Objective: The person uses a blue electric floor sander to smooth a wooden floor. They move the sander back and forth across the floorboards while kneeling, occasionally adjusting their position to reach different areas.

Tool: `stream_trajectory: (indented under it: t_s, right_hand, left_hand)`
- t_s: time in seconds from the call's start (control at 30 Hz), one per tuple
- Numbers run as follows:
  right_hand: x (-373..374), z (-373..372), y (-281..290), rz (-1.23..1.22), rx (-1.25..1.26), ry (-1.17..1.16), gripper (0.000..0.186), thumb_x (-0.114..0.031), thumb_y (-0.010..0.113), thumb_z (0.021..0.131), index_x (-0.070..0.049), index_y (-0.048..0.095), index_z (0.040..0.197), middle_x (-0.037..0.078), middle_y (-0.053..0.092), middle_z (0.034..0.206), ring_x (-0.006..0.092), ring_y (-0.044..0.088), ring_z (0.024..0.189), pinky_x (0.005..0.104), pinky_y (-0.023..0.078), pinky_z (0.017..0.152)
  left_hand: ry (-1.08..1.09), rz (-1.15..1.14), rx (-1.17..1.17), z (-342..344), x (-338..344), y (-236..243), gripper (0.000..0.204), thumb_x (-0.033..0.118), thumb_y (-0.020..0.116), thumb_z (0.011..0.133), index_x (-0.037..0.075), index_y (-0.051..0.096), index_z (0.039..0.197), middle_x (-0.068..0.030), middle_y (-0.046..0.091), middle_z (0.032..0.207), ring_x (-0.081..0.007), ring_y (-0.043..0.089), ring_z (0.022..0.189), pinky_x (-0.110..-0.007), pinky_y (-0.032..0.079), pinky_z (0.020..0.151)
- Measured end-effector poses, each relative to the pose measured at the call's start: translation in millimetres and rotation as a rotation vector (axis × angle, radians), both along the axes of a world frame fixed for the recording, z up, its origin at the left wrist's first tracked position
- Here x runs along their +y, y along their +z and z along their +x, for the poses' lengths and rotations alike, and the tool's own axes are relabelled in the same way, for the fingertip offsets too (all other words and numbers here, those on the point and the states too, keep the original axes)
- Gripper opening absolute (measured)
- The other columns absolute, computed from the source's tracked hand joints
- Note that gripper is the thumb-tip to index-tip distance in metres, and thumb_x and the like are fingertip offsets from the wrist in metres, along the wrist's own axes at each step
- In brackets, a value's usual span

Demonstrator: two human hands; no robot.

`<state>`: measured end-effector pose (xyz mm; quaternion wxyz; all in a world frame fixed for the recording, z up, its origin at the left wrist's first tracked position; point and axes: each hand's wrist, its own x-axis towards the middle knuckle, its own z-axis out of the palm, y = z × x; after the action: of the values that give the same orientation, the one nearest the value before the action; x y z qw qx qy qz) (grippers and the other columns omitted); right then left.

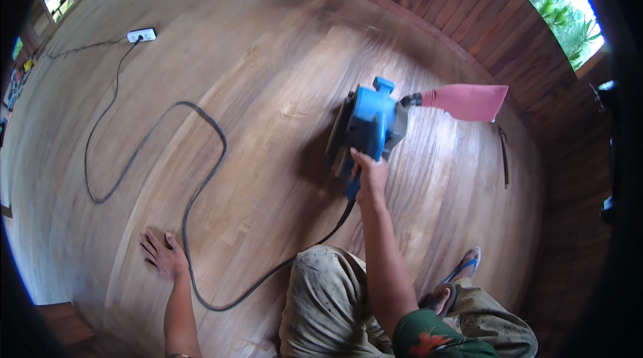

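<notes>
Blue power tool (367,117) over the wooden floor (268,170), right hand (372,174) gripping its handle (380,135), pink dust bag (465,102) at the tool's right, contents hidden, left hand (164,257) spread open at its lower left, power strip (149,34) at its upper left, plug (139,39) inserted

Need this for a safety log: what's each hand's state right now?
Left hand: open, holding nothing.
Right hand: closed, holding the blue power tool.

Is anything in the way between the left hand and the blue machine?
Yes: the dark cord lies between them, curving just to the right of the left hand. The right hand grips the blue machine, with nothing visible in between.
</notes>
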<state>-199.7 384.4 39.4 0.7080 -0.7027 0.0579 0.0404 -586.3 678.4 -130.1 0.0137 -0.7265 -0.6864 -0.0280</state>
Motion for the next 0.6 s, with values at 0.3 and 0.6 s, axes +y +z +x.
stream_trajectory:
  t_s: [0.3,0.6]
  right_hand:
    - [28,250,23,-0.006,0.02,0.06,0.029,-0.016,0.08,0.08,-0.012,0.056,0.065,0.002,0.052,0.058,0.0152,0.048,0.047,0.0315,0.04,0.048]
    - [10,374,28,-0.01,0.092,0.044,0.018,-0.012,0.078,0.082,-0.01,0.06,0.077,0.001,0.055,0.068,0.0131,0.05,0.053,0.0309,0.043,0.05]
  left_hand:
    - [-0.092,0.028,-0.062,2,9,12,0.072,0.058,0.042,0.105,0.018,0.032,0.164,-0.0119,0.026,0.171,-0.0347,0.024,0.157,-0.06,0.023,0.123]
    - [-0.086,0.001,-0.036,13,3,23,0.075,0.062,0.038,0.105,0.018,0.029,0.165,-0.0116,0.026,0.171,-0.0343,0.024,0.157,-0.058,0.021,0.124]
